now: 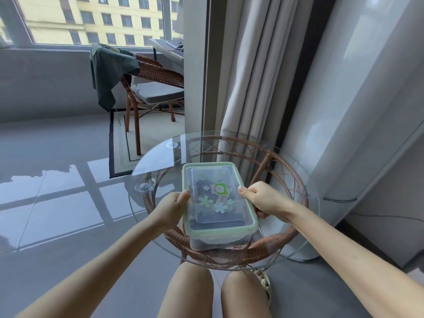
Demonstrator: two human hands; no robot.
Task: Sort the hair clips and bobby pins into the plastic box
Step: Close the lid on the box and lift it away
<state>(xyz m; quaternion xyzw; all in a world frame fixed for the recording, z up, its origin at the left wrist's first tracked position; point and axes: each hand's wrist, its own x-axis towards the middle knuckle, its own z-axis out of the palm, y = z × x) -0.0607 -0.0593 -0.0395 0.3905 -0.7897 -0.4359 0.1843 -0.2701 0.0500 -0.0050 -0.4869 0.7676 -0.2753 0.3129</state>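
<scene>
While we grasp it at both long sides, our left hand (174, 205) and right hand (261, 198) each curled round the rim with the thumb on top, the clear rectangular plastic box with pale green lid (218, 198) sits above the round glass tabletop (146, 175); whether it rests there we cannot tell. Dark blurred contents show through the flower-stickered lid.

Beneath: brown woven wicker table frame (266, 246).

Beyond: brown wicker chair with grey cushion (158, 88), dark green garment (110, 70) draped over its back, dark-bordered rug (119, 143), glossy grey floor tiles (57, 203).

Right: pleated pale curtain (247, 65), glossy white column (344, 111).

Two bare forearms (110, 253), two bare hands (173, 208), two bare knees (190, 288).
</scene>
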